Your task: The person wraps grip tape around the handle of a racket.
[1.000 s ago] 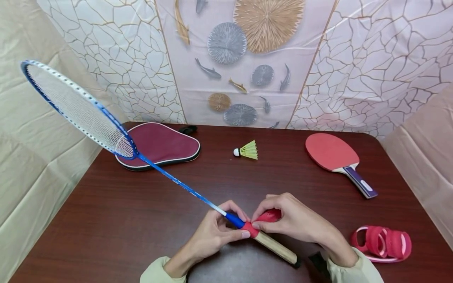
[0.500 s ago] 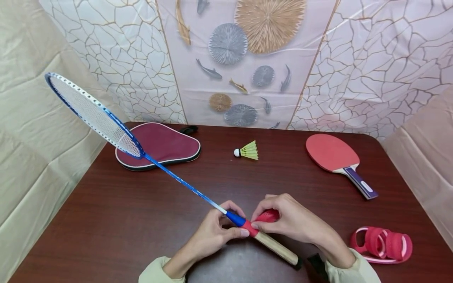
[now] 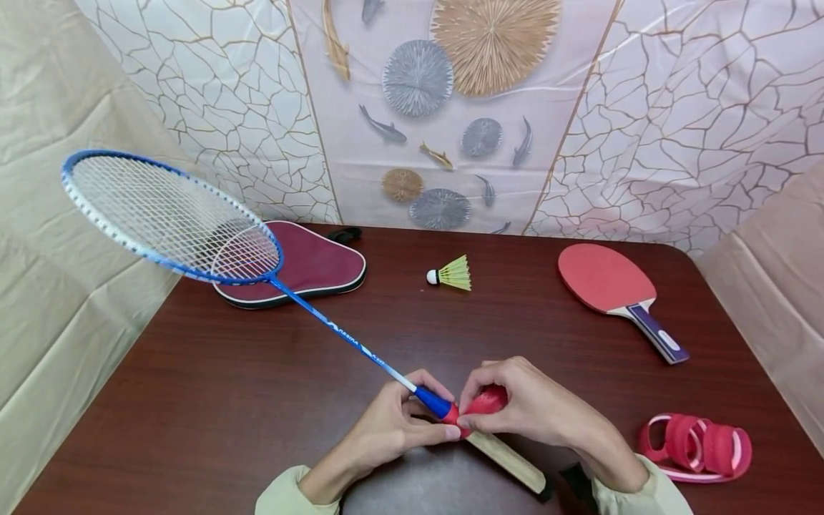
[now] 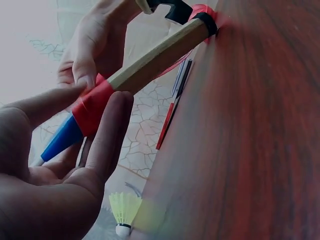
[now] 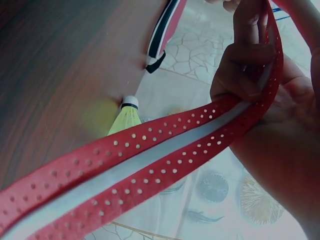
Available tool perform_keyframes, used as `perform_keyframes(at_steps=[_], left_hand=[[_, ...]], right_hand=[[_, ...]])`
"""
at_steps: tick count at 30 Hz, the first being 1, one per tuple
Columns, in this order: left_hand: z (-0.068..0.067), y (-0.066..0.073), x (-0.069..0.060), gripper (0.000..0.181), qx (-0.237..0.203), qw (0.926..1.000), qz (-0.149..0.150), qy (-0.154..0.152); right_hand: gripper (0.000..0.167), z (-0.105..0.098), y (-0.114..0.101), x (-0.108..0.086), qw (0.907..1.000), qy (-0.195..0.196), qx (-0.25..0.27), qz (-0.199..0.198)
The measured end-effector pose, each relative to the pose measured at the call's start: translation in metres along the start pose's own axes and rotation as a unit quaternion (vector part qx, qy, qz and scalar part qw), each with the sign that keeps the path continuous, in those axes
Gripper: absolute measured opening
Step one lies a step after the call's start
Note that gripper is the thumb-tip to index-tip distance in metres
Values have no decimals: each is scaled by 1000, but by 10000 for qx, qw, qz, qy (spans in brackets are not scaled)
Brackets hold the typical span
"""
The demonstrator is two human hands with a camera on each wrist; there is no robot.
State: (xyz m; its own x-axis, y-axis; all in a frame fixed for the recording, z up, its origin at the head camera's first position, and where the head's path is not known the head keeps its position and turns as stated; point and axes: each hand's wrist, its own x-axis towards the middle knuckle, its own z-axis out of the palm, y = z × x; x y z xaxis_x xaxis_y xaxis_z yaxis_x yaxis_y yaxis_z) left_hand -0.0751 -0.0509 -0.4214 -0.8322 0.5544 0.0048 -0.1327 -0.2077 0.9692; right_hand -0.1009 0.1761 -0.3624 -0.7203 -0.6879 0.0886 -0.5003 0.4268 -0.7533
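One badminton racket, one shuttlecock, one table-tennis bat, one maroon case, one red coil, two hands

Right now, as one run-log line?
left hand: grips badminton racket at top of handle | right hand: pinches red tape | handle: top wrapped, rest bare | shuttlecock: on table

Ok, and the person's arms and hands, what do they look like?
Left hand and right hand bare, no gloves or rings visible. Pale cream-green cloth on the left sleeve and right sleeve. No cables or markings seen on them.
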Motion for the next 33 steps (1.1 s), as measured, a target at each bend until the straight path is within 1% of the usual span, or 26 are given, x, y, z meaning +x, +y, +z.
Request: perform_keyframes(at_steps=[2, 4, 8, 11, 14, 17, 18, 23, 29, 33], left_hand=[[0, 0, 0, 34, 159, 9999, -21, 52], [1, 1, 1, 32, 304, 9994, 113, 114], [1, 0, 1, 29, 449, 9976, 456, 260], [1, 0, 0, 29, 504, 9965, 581, 332], [1, 0, 0, 29, 590, 9959, 564, 384], [0, 1, 1, 29, 584, 9961, 516, 410], [0, 1, 1, 29, 573, 9960, 547, 417], [-1, 1, 3, 31, 494, 9962, 598, 394], [-1, -1, 3, 37, 128, 9983, 500, 277], [-1, -4, 3, 37, 237, 9976, 570, 296]], right_hand=[[12, 1, -1, 0, 10000, -35, 43, -51], [11, 1, -1, 0, 9999, -32, 27, -99], [10, 0, -1, 0, 9999, 39, -33, -153], [9, -1, -2, 0, 9997, 89, -33, -239], [8, -2, -2, 0, 9993, 152, -31, -348], [8, -3, -1, 1, 9988, 218, -92, -429], [8, -3, -1, 1, 9987, 231, -108, -436], [10, -2, 0, 2, 9986, 361, -119, -366], [13, 1, 1, 3, 9981, 471, -139, -379], [12, 2, 0, 3, 9981, 459, -136, -377]])
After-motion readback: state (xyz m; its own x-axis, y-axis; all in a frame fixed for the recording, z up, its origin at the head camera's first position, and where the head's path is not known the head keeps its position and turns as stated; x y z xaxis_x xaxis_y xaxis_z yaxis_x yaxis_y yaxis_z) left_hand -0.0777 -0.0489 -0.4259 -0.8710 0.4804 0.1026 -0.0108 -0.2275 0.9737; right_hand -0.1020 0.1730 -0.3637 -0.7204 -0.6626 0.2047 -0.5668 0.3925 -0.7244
